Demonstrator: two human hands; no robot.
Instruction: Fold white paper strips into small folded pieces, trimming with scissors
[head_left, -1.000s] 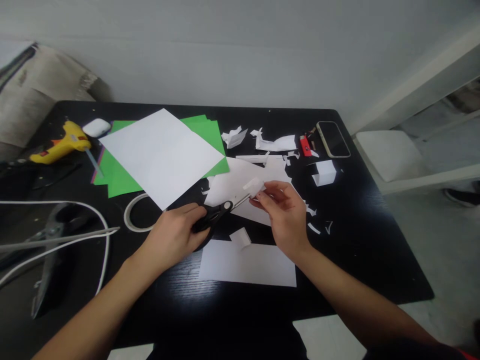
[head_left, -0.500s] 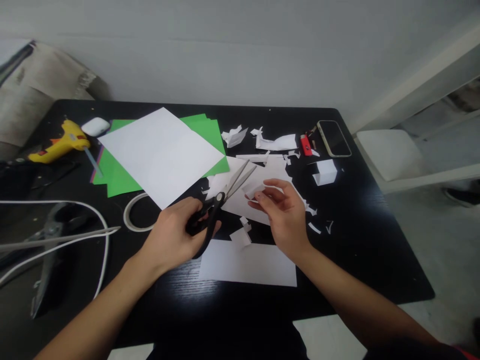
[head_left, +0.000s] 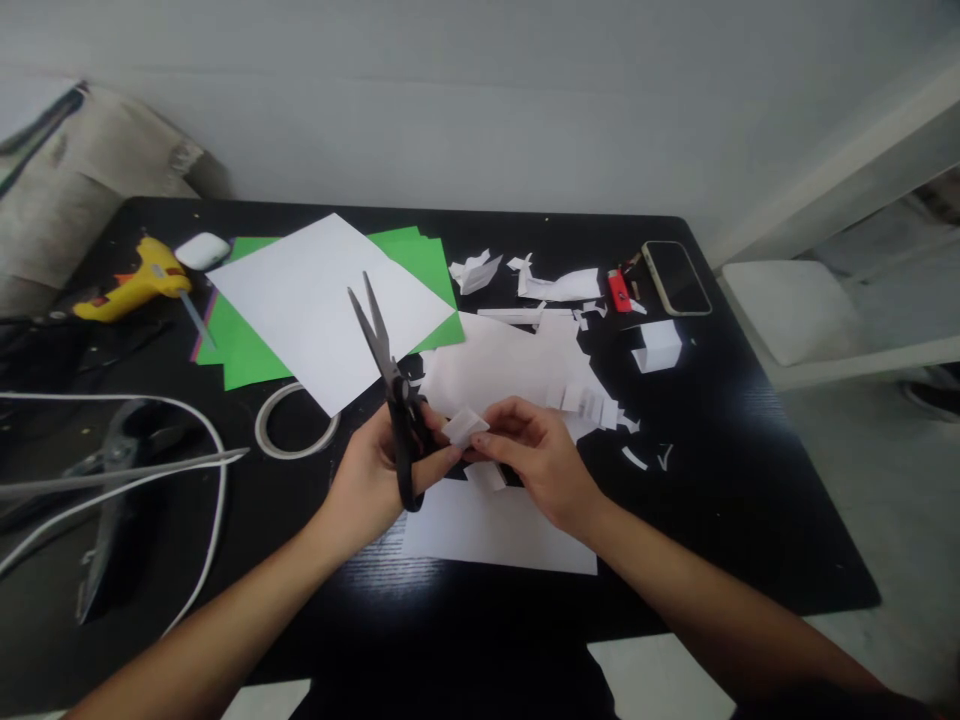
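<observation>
The scissors [head_left: 398,390] have black handles and grey blades, slightly parted; they rest in the left hand [head_left: 375,468], tips pointing away from the person and a little leftward; the small piece of paper [head_left: 465,427] is white, looks folded, and sits tilted between the left hand and right hand [head_left: 551,468], just beside the handles.

Black-handled scissors [head_left: 399,388]; white paper piece [head_left: 465,427]; green sheets [head_left: 244,350]; yellow glue gun [head_left: 146,280]; red lighter [head_left: 619,290].
</observation>
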